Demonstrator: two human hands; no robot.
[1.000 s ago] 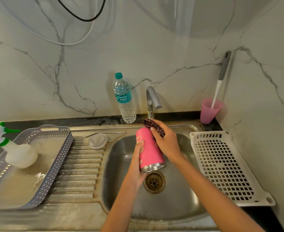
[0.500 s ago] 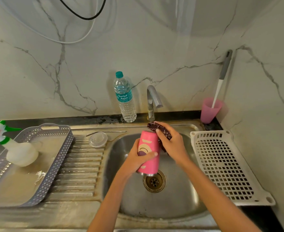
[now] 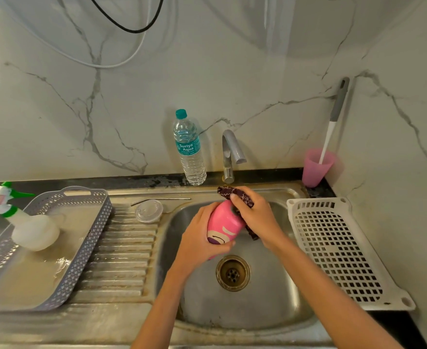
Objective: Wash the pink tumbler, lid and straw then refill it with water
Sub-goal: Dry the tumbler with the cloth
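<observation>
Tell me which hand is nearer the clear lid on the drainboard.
Left. The left hand grips the tumbler right of the lid; the right hand is farther right.

The pink tumbler (image 3: 223, 224), w/ white & purple print on its side, was held tilted just above and behind the drain (image 3: 233, 273). The left hand (image 3: 200, 238) gripped its lower part, and a dark scrub cloth (image 3: 235, 193) lay against its upper end. The clear round lid (image 3: 149, 211) lay flat well left & back of the drain. The thin metal straw (image 3: 160, 199) lay just behind the lid.
</observation>
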